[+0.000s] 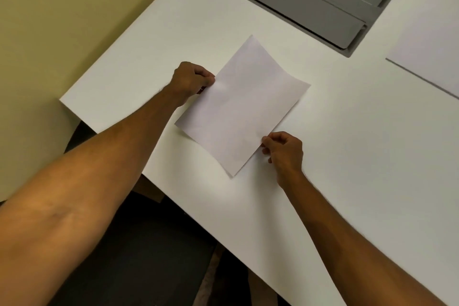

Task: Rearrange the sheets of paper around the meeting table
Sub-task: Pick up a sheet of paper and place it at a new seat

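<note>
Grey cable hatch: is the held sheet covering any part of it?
No, the sheet pinched by both hands lies short of the hatch, bare table between them.

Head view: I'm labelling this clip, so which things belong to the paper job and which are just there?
Job: sheet of paper pinched by left hand and right hand; second sheet; white table.
Just there: grey cable hatch; dark chair.

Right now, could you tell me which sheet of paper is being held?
The middle sheet, pinched by left hand and right hand; the far-right sheet lies untouched.
</note>
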